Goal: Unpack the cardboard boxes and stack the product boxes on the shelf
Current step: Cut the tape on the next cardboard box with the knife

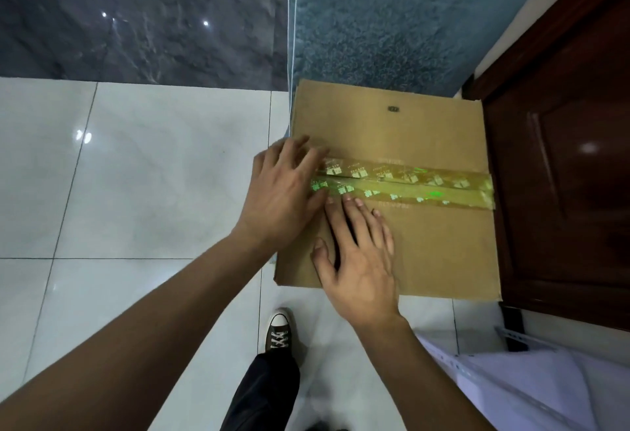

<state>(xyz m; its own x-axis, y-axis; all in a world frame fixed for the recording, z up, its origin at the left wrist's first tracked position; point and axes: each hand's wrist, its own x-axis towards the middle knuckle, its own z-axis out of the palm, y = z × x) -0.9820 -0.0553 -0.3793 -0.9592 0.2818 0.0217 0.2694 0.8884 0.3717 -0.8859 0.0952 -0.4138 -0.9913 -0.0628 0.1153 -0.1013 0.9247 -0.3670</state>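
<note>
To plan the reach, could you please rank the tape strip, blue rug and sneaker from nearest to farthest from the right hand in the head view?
From the right hand:
1. tape strip, at its fingertips.
2. sneaker, below-left on the floor.
3. blue rug, beyond the cardboard box.

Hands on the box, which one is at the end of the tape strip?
The left hand: its fingers sit on the tape at the box's left edge. The right hand lies flat on the cardboard below the tape.

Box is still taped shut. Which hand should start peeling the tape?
Probably left. The left hand has its fingertips at the tape's left end on the cardboard box; the right hand lies flat below the strip.
</note>
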